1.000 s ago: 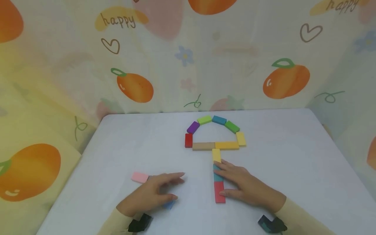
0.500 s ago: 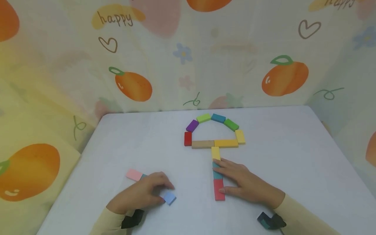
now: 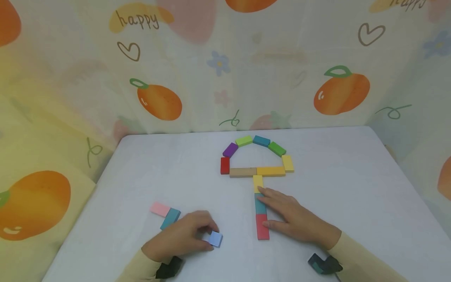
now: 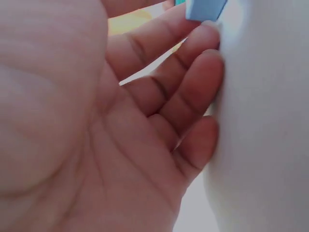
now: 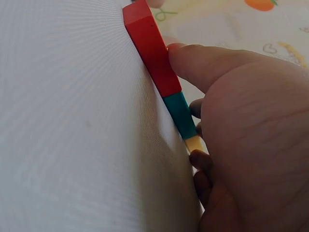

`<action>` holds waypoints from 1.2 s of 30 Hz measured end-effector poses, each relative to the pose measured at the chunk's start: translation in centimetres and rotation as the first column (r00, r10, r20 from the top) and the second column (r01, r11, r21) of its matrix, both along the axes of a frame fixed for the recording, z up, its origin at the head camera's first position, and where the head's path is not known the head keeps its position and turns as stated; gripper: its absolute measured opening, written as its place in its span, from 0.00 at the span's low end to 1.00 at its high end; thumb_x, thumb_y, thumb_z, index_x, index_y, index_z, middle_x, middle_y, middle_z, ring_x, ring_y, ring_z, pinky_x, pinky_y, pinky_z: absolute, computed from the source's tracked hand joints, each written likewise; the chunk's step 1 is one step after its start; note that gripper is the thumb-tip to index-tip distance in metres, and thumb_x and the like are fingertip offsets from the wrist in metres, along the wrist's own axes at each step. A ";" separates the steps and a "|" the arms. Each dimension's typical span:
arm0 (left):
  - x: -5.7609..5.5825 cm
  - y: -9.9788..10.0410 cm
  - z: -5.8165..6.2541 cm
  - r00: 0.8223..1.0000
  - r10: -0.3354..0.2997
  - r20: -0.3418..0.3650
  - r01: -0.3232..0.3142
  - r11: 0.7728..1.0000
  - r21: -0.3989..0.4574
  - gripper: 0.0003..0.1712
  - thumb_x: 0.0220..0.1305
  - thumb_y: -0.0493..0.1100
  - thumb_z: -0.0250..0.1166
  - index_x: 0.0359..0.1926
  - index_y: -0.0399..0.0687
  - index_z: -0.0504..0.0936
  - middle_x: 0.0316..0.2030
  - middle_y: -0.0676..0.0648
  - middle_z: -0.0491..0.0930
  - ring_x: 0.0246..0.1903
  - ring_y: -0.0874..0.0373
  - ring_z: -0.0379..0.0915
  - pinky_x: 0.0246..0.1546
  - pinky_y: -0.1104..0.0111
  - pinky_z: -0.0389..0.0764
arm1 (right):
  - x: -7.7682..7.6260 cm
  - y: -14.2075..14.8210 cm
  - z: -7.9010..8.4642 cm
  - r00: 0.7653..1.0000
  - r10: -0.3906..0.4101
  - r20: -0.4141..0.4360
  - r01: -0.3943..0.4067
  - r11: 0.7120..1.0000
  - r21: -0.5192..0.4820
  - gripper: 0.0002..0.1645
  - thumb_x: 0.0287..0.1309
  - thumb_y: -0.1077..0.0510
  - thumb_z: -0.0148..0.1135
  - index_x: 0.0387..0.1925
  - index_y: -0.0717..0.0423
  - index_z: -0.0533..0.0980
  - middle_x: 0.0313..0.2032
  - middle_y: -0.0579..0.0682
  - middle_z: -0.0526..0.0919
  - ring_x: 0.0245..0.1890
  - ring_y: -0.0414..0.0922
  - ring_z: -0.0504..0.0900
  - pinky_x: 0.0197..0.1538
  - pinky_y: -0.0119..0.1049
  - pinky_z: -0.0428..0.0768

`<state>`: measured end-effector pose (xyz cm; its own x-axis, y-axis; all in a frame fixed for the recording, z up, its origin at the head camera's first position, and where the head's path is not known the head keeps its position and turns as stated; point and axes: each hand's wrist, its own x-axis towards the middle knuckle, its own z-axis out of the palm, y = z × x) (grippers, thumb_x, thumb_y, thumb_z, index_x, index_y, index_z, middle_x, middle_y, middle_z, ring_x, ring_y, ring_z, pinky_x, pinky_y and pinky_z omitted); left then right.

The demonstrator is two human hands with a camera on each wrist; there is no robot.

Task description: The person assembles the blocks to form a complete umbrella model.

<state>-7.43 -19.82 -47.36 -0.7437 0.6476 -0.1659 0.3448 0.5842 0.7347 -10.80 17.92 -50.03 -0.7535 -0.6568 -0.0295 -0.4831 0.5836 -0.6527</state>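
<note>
Between thumb and fingers, my left hand [image 3: 186, 235] pinches a light blue block [image 3: 216, 239] low over the white table. The left wrist view catches only part of that light blue block [image 4: 205, 8] beyond the curled fingers. My right hand [image 3: 294, 217] lies along a straight column of blocks with its fingers relaxed. Its fingertips touch the pale yellow block [image 3: 258, 182] and the teal block [image 3: 260, 203], and the thumb rests on the red block [image 3: 262, 227] at the near end. In the right wrist view the thumb tip sits against the red block [image 5: 154, 53].
Above the column, a beige block [image 3: 243, 172] and an orange-yellow block [image 3: 271, 171] form a bar. Several coloured blocks arch over it, from a dark red block [image 3: 225, 165] to a yellow block [image 3: 287, 163]. A pink block [image 3: 160, 209] and a blue-teal block [image 3: 170, 218] lie left of my left hand.
My left hand has closed its fingers on the light blue block and moved it rightward, uncovering the blue-teal block. The right hand has stayed at the column.
</note>
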 end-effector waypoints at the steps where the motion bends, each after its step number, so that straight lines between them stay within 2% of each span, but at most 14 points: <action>1: 0.0 0.2 -0.1 1.000 0.001 0.003 -0.001 1.000 0.002 0.17 0.63 0.46 0.83 0.50 0.65 0.87 0.43 0.67 0.79 0.46 0.65 0.75 0.53 0.65 0.81 | 0.0 0.0 0.0 1.000 -0.004 0.000 0.004 1.000 0.001 0.48 0.73 0.28 0.63 0.85 0.40 0.64 0.85 0.40 0.56 0.83 0.50 0.55 0.74 0.67 0.65; 9: 0.1 1.5 -0.4 0.999 0.009 -0.036 -0.009 1.000 -0.003 0.18 0.61 0.51 0.85 0.48 0.64 0.87 0.41 0.68 0.79 0.43 0.66 0.75 0.49 0.67 0.82 | -0.1 -0.2 0.0 1.000 -0.030 -0.010 0.030 0.999 0.013 0.48 0.71 0.29 0.66 0.84 0.38 0.65 0.84 0.38 0.57 0.83 0.49 0.56 0.73 0.66 0.67; 14: 0.1 1.6 0.0 0.992 0.066 -0.107 -0.074 0.994 -0.077 0.17 0.64 0.50 0.83 0.51 0.62 0.88 0.43 0.68 0.79 0.45 0.66 0.75 0.52 0.64 0.82 | -0.2 -0.2 0.0 1.000 -0.021 -0.013 0.021 1.000 0.008 0.47 0.72 0.29 0.66 0.84 0.38 0.65 0.84 0.39 0.57 0.83 0.50 0.56 0.73 0.67 0.66; 17: 0.0 1.6 0.1 0.975 0.133 -0.179 -0.155 0.981 -0.116 0.17 0.66 0.49 0.82 0.54 0.61 0.89 0.45 0.68 0.80 0.47 0.65 0.74 0.53 0.61 0.83 | -0.2 -0.2 0.0 1.000 -0.011 -0.023 0.011 1.000 0.004 0.47 0.73 0.29 0.64 0.84 0.39 0.65 0.84 0.40 0.57 0.82 0.51 0.56 0.73 0.68 0.65; 20: -0.2 1.4 0.0 0.946 0.185 -0.266 -0.224 0.967 -0.124 0.18 0.65 0.48 0.82 0.55 0.59 0.89 0.46 0.67 0.81 0.48 0.64 0.73 0.53 0.60 0.82 | -0.2 -0.1 0.0 1.000 -0.008 -0.023 0.008 1.000 -0.002 0.47 0.73 0.29 0.64 0.84 0.40 0.65 0.84 0.41 0.57 0.82 0.51 0.56 0.74 0.68 0.65; 23: -0.4 0.9 0.0 0.916 0.197 -0.350 -0.249 0.962 -0.109 0.20 0.63 0.46 0.83 0.55 0.56 0.90 0.47 0.64 0.83 0.48 0.62 0.74 0.53 0.58 0.80 | -0.2 -0.1 0.1 1.000 -0.005 -0.018 0.005 1.000 -0.010 0.47 0.73 0.30 0.65 0.84 0.40 0.65 0.84 0.41 0.57 0.82 0.52 0.56 0.73 0.69 0.65; 25: -0.5 0.2 0.2 0.908 0.197 -0.368 -0.255 0.960 -0.113 0.22 0.62 0.46 0.84 0.56 0.55 0.89 0.50 0.63 0.83 0.50 0.61 0.75 0.56 0.55 0.77 | -0.2 -0.1 0.2 1.000 -0.004 -0.012 0.004 1.000 -0.012 0.47 0.73 0.30 0.65 0.84 0.40 0.65 0.84 0.42 0.57 0.82 0.52 0.56 0.73 0.69 0.65; 28: -0.7 -1.9 0.8 0.913 0.204 -0.354 -0.255 0.961 -0.105 0.26 0.61 0.45 0.84 0.59 0.56 0.88 0.54 0.62 0.83 0.55 0.59 0.75 0.60 0.50 0.74 | -0.2 -0.1 0.3 1.000 -0.003 -0.006 0.003 1.000 -0.011 0.47 0.73 0.30 0.65 0.84 0.41 0.65 0.84 0.42 0.57 0.82 0.52 0.56 0.73 0.68 0.65; 30: -0.7 -3.5 1.3 0.921 0.223 -0.321 -0.274 0.954 -0.123 0.29 0.60 0.46 0.85 0.62 0.57 0.88 0.58 0.61 0.83 0.59 0.57 0.74 0.61 0.47 0.70 | -0.2 -0.2 0.3 1.000 -0.002 -0.004 0.002 1.000 -0.008 0.47 0.73 0.30 0.65 0.84 0.41 0.65 0.84 0.42 0.57 0.82 0.52 0.56 0.73 0.68 0.65; 33: -0.6 -5.8 2.0 0.925 0.231 -0.302 -0.290 0.942 -0.168 0.32 0.58 0.47 0.86 0.64 0.57 0.86 0.61 0.56 0.83 0.62 0.49 0.75 0.58 0.42 0.69 | -0.2 -0.2 0.2 1.000 -0.002 -0.002 0.001 1.000 -0.004 0.47 0.73 0.29 0.65 0.84 0.41 0.65 0.84 0.42 0.58 0.82 0.52 0.57 0.73 0.67 0.66; 36: -0.3 -7.4 2.6 0.940 0.225 -0.257 -0.285 0.931 -0.227 0.38 0.54 0.48 0.88 0.66 0.56 0.84 0.65 0.50 0.82 0.64 0.43 0.74 0.56 0.39 0.67 | -0.2 -0.2 0.1 1.000 -0.001 -0.001 0.001 1.000 -0.003 0.47 0.73 0.29 0.65 0.84 0.41 0.66 0.84 0.42 0.58 0.82 0.52 0.57 0.73 0.67 0.67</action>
<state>-7.74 -27.21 -44.81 -0.9150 0.3877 -0.1118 0.2954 0.8325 0.4688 -11.02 17.69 -49.89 -0.7542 -0.6561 -0.0267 -0.4834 0.5823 -0.6537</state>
